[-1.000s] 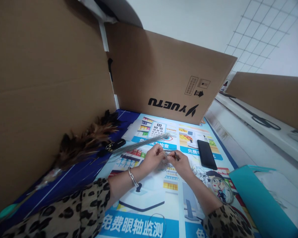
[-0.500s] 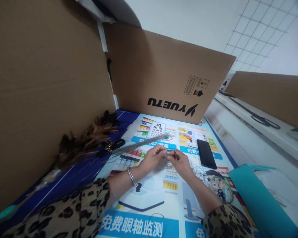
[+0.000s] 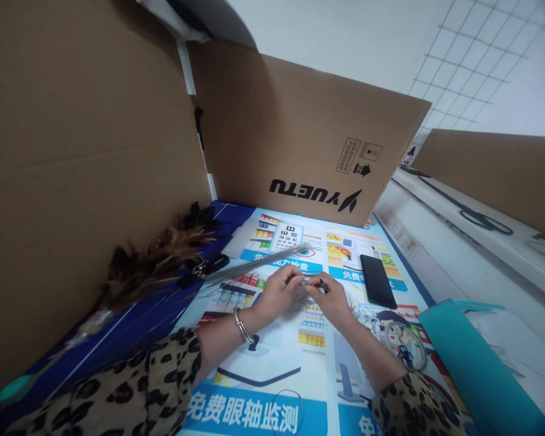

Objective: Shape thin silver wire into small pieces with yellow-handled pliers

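Note:
My left hand (image 3: 279,290) and my right hand (image 3: 332,298) meet over a printed poster (image 3: 272,363) on the table. Both pinch a thin, short piece of metal wire (image 3: 309,280) held between their fingertips. My right hand also grips a small dark tool (image 3: 323,286) against the wire. A bundle of long thin metal wires (image 3: 258,261) lies on the poster just beyond my left hand. A silver bangle (image 3: 242,324) sits on my left wrist.
A black phone (image 3: 378,280) lies right of my hands. A brown feather duster (image 3: 157,260) rests along the left cardboard wall (image 3: 86,157). Another cardboard panel (image 3: 300,133) stands behind. A teal folder (image 3: 472,357) lies at the near right. A wire ring (image 3: 406,345) lies on the poster.
Nothing clear: both hands stay pinched together over the poster with only slight finger shifts.

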Available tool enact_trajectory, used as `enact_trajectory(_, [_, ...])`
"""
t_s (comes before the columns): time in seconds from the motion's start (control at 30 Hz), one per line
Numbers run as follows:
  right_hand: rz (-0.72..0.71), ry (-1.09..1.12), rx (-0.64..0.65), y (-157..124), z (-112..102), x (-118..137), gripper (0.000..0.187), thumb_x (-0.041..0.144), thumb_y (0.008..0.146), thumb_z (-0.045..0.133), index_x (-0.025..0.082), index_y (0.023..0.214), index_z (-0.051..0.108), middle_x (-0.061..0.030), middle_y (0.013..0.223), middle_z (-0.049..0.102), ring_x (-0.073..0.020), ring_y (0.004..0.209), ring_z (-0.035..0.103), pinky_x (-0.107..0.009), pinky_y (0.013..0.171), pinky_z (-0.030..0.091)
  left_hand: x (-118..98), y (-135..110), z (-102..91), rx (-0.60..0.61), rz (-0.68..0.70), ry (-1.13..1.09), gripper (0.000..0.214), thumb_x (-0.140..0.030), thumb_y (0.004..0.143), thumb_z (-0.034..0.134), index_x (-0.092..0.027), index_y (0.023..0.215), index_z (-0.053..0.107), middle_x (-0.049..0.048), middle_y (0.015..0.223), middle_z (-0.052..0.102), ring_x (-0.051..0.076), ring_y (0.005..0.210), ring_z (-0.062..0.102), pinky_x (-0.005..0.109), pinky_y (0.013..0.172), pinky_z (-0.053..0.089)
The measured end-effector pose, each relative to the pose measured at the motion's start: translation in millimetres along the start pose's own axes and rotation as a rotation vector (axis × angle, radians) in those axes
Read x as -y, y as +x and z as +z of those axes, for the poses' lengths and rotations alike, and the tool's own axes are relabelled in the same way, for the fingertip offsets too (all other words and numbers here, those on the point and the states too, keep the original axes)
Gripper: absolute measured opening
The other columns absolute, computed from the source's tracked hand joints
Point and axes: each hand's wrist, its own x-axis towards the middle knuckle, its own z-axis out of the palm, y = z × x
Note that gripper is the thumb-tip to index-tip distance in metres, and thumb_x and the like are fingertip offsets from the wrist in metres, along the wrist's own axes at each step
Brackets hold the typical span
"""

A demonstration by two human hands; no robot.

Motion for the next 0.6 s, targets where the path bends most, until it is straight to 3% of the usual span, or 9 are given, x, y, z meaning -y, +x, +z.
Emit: enact_trajectory(0.6, [0.05, 0.055, 0.022, 0.0, -0.9, 4.9, 0.016, 0.031, 0.076, 0.051, 0.018, 0.074, 0.061, -0.0009, 0.072, 0.058, -0.0137, 0.07, 0.05, -0.026, 0.067, 0.041, -2.3, 1.0, -1.8, -0.002, -0.037, -0.01, 0.012, -0.024, 0.081, 0.044, -0.017, 0.077, 0.052, -0.0009, 0.07, 0.053, 0.012, 0.066, 0.048, 0.024, 0.061, 0.037])
